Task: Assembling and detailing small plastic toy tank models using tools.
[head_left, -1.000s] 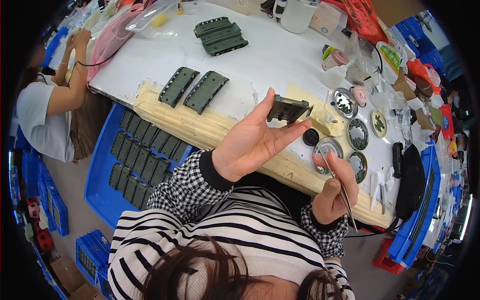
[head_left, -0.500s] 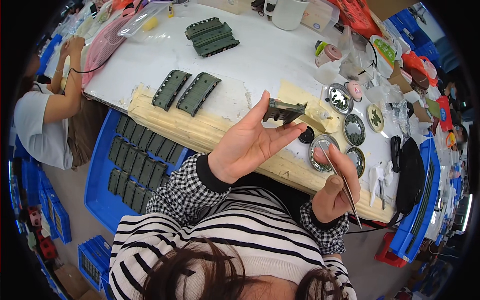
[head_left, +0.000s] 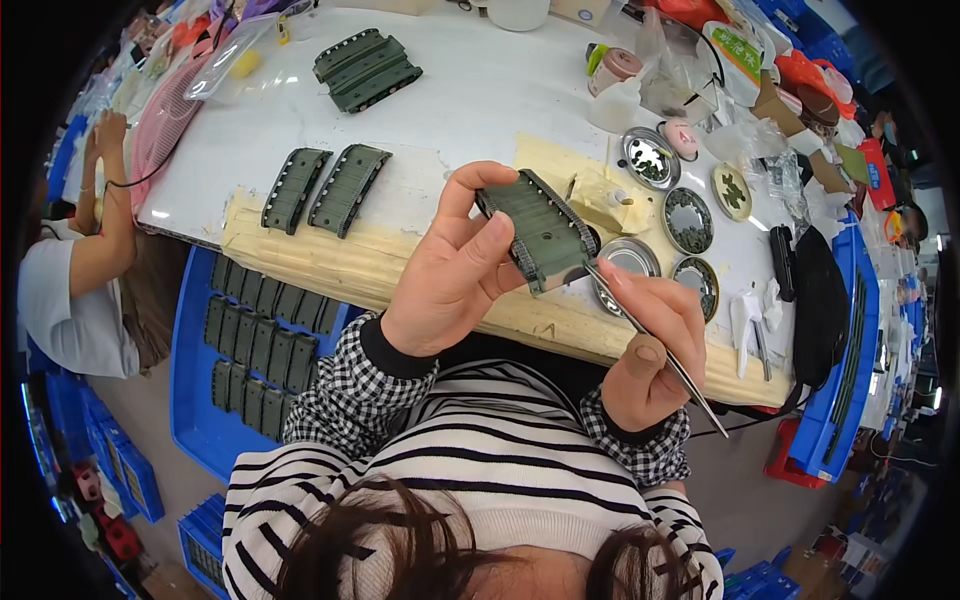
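My left hand (head_left: 455, 268) grips a dark green ridged plastic piece (head_left: 535, 227), tilted flat toward me above the table's padded front edge. My right hand (head_left: 650, 345) pinches thin metal tweezers (head_left: 655, 350), and their tip touches the lower right corner of the green piece. Just beyond the piece lie several round metal dishes (head_left: 688, 222) with small dark parts in them.
Two green pieces (head_left: 325, 188) lie on the white table (head_left: 480, 100), more (head_left: 365, 68) are stacked at the back. A blue crate (head_left: 195, 400) with several green pieces sits low at my left. Another person (head_left: 85, 250) works at the left. Clutter fills the right side.
The green piece has turned from edge-on to face me and come nearer. My right hand rose and brought the tweezers' tip up to it.
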The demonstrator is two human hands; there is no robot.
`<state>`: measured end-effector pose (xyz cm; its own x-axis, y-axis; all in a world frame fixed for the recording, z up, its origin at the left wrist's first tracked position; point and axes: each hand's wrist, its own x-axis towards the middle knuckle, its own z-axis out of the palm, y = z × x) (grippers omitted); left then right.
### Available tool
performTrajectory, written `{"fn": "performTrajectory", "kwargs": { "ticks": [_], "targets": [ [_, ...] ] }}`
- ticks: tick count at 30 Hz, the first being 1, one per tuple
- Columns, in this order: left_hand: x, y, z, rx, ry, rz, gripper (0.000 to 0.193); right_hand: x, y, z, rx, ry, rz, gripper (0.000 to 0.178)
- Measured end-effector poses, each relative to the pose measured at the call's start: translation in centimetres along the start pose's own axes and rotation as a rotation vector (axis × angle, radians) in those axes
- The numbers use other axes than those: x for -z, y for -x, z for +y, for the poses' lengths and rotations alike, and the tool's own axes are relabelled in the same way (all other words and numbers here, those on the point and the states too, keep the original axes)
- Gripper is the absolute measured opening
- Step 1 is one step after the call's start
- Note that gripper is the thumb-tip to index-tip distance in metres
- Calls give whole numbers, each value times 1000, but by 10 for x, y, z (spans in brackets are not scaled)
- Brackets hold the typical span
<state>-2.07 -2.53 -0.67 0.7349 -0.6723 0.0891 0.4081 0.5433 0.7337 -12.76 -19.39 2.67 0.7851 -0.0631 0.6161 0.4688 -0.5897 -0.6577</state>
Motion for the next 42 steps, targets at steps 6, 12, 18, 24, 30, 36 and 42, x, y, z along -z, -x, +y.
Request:
{"fn": "performTrajectory", "kwargs": {
  "ticks": [6,12,18,24,30,36,42],
  "targets": [
    [-1,0,-1,-6,-8,9,39,0,0,1,22,-13,17,29],
    [-1,0,0,-19,-21,-2,39,1,0,-1,19,15,2,28],
    [-1,0,-1,-31,-7,6,39,2,-2,-2,33,3,-40,27],
    [-4,2,-4,-33,47,27,36,6,-5,-4,44,13,-93,34],
    [-3,5,-7,-15,79,38,34,10,-8,-3,66,17,-150,38],
    [-5,5,-8,8,105,53,34,9,-3,-3,18,55,-102,34],
    [-7,3,-5,99,364,62,32,3,-2,6,11,-137,106,35]
  ]
}}
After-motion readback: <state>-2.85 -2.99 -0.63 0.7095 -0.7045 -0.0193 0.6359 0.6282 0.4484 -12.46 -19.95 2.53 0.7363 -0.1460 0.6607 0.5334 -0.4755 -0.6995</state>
